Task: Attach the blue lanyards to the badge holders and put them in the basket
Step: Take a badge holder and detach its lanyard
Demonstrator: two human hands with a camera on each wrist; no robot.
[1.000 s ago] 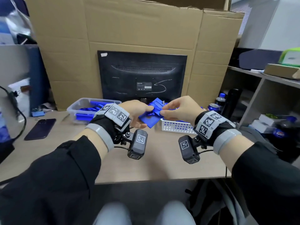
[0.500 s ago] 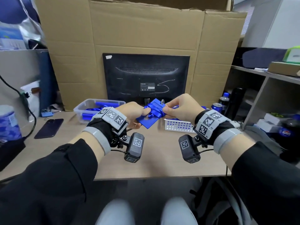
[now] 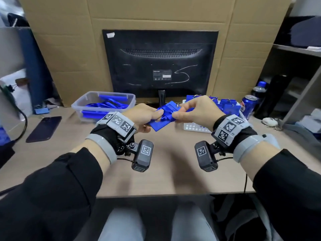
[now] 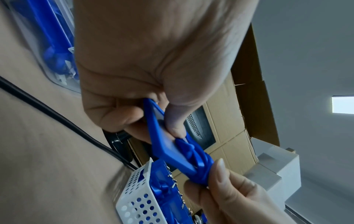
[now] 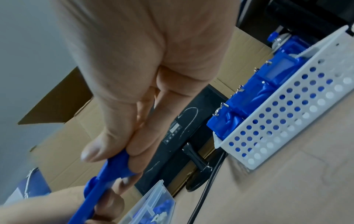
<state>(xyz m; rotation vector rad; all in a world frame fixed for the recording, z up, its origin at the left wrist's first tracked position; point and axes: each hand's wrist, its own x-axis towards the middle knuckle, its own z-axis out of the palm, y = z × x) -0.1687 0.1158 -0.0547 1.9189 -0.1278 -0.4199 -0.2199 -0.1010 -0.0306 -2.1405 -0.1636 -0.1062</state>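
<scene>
Above the desk both hands hold one blue badge holder (image 3: 160, 123) (image 4: 164, 139) with a blue lanyard (image 3: 167, 114) (image 4: 199, 163) bunched against its face. My left hand (image 3: 147, 117) (image 4: 153, 118) pinches the holder's lower left end, thumb on top. My right hand (image 3: 192, 110) (image 5: 122, 153) pinches its other end together with the folded lanyard (image 5: 116, 168). Just behind and to the right stands the white perforated basket (image 3: 196, 127) (image 4: 138, 201) (image 5: 287, 124), packed with several blue holders wrapped in lanyards.
A clear plastic tub (image 3: 104, 106) of blue parts stands at the left rear of the desk (image 3: 165, 171). A black monitor (image 3: 160, 65) backs onto a cardboard wall. A dark phone (image 3: 44, 128) lies left; a blue can (image 3: 248, 106) and bottle (image 3: 258, 90) stand right.
The two hands have stayed together on the holder and lanyard, shifting slightly; the right hand's pinch has closed in on the holder's end. The head view has drawn closer.
</scene>
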